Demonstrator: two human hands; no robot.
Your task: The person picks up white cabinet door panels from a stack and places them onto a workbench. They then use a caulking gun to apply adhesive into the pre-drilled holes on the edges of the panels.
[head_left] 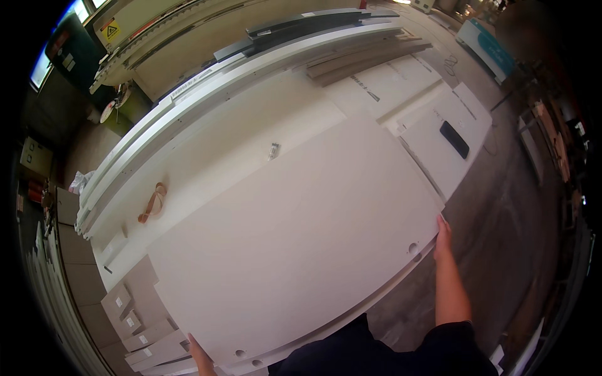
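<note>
A large pale rectangular panel [295,244] lies over the white worktable [251,135], its near edge close to my body. Two round hinge-cup holes show along that near edge, one toward each end. My right hand [443,237] is wrapped round the panel's right edge, with the fingers partly out of sight. At the lower left, my left hand [199,358] grips the opposite short edge; only part of it shows. Beneath the near edge, another board edge is visible.
On the worktable lie a coiled brown strap [152,203], a small clear packet [273,151] and a dark phone [454,139] on white boards at right. Long white strips [207,113] line the far side. Labelled panels [143,339] are stacked lower left. A blue-and-white machine [488,49] stands far right.
</note>
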